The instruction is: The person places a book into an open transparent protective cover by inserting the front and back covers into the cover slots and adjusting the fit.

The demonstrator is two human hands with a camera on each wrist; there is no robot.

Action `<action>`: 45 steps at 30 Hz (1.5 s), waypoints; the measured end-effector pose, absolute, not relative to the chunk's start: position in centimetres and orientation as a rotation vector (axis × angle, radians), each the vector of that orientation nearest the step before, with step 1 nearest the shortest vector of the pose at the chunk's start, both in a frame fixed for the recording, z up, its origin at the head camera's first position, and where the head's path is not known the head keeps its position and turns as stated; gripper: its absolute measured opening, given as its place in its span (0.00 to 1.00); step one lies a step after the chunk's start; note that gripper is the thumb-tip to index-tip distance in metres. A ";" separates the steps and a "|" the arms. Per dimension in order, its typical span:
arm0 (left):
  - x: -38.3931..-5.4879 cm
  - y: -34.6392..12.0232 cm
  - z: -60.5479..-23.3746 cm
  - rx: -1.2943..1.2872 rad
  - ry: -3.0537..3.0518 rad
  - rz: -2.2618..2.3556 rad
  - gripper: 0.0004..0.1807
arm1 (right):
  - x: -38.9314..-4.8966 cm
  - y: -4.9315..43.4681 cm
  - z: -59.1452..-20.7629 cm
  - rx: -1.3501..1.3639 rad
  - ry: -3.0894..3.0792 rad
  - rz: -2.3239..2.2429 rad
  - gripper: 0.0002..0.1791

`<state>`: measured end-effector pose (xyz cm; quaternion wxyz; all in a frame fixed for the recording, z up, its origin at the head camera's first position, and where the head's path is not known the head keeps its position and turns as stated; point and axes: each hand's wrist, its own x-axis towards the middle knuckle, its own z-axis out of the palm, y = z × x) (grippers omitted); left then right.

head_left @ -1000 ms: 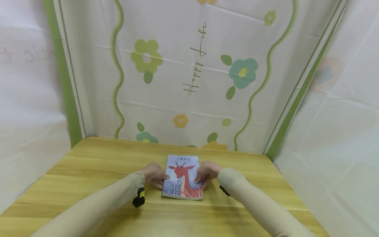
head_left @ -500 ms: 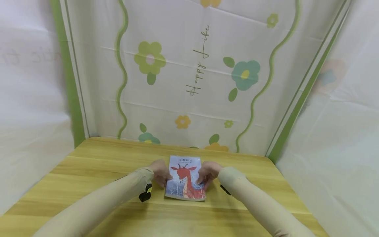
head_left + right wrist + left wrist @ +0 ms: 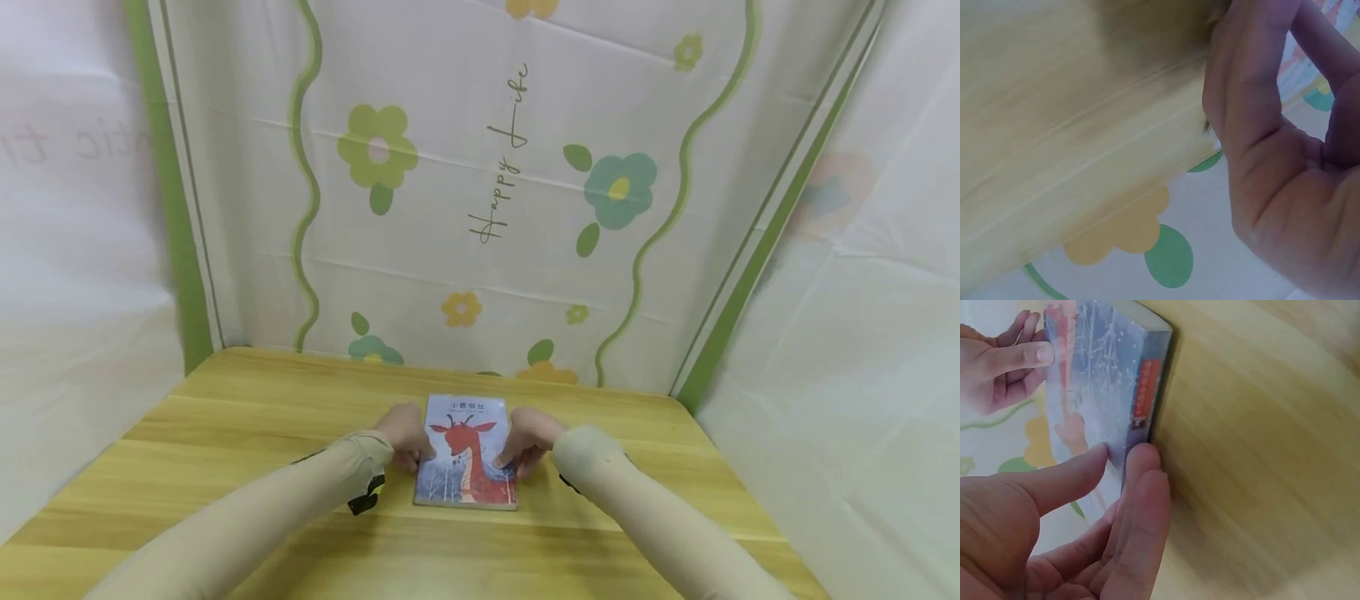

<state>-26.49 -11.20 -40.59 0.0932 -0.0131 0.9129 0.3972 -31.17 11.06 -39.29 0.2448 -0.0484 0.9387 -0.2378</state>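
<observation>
A paperback book with a red deer on a blue-white cover lies on the wooden table, title end away from me. My left hand grips its left edge: the left wrist view shows the thumb at the cover and the fingers along the spine. Opposite, my right hand pinches the right edge, its thumb on the cover. The right hand's other fingers are partly hidden in the head view. In the right wrist view the right hand is curled, with only a sliver of the cover visible.
Bare wood of the table surrounds the book and both forearms. A white curtain with printed flowers hangs behind the table's far edge. Pale sheets close in both sides.
The book's near edge, bowed earlier, now looks straight and flatter to the table. My left hand has shifted slightly right along the book's edge. The right hand stays at the right edge.
</observation>
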 end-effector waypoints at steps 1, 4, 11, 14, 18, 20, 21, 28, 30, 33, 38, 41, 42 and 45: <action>-26.5 -11.2 -40.6 -0.022 2.717 1.178 0.11 | -31.0 11.1 -39.4 -0.137 2.577 -0.632 0.13; -26.4 -11.4 -40.8 0.024 2.732 1.169 0.10 | -30.8 11.4 -39.7 -0.146 2.602 -0.602 0.15; -26.3 -11.6 -41.2 0.082 2.733 1.153 0.11 | -30.3 12.2 -39.9 -0.213 2.653 -0.575 0.17; -26.1 -11.6 -41.2 0.106 2.745 1.147 0.11 | -30.2 12.4 -40.2 -0.232 2.666 -0.579 0.18; -26.0 -11.7 -41.3 0.125 2.753 1.136 0.10 | -30.0 12.5 -40.5 -0.246 2.671 -0.594 0.19; -26.0 -11.8 -41.3 0.137 2.754 1.136 0.10 | -29.9 12.6 -40.6 -0.248 2.675 -0.600 0.19; -25.9 -11.8 -41.2 0.143 2.751 1.137 0.10 | -29.9 12.6 -40.6 -0.246 2.674 -0.605 0.19; -25.7 -11.9 -41.1 0.152 2.722 1.128 0.12 | -29.5 12.7 -40.6 -0.260 2.677 -0.623 0.18; -25.6 -11.9 -41.0 0.146 2.716 1.123 0.12 | -29.4 12.7 -40.6 -0.269 2.684 -0.628 0.18; -25.5 -11.9 -41.2 0.147 2.712 1.119 0.12 | -29.2 12.8 -40.7 -0.282 2.693 -0.639 0.19; -25.7 -12.0 -41.6 0.189 2.722 1.126 0.13 | -28.9 12.9 -40.9 -0.301 2.677 -0.708 0.17; -25.8 -12.0 -41.9 0.238 2.747 1.124 0.12 | -28.8 12.7 -40.9 -0.306 2.663 -0.743 0.16; -25.8 -12.0 -42.0 0.250 2.756 1.121 0.12 | -28.7 12.7 -40.9 -0.308 2.663 -0.747 0.16; -25.7 -12.0 -42.1 0.281 2.774 1.126 0.11 | -28.6 12.7 -40.8 -0.311 2.671 -0.746 0.17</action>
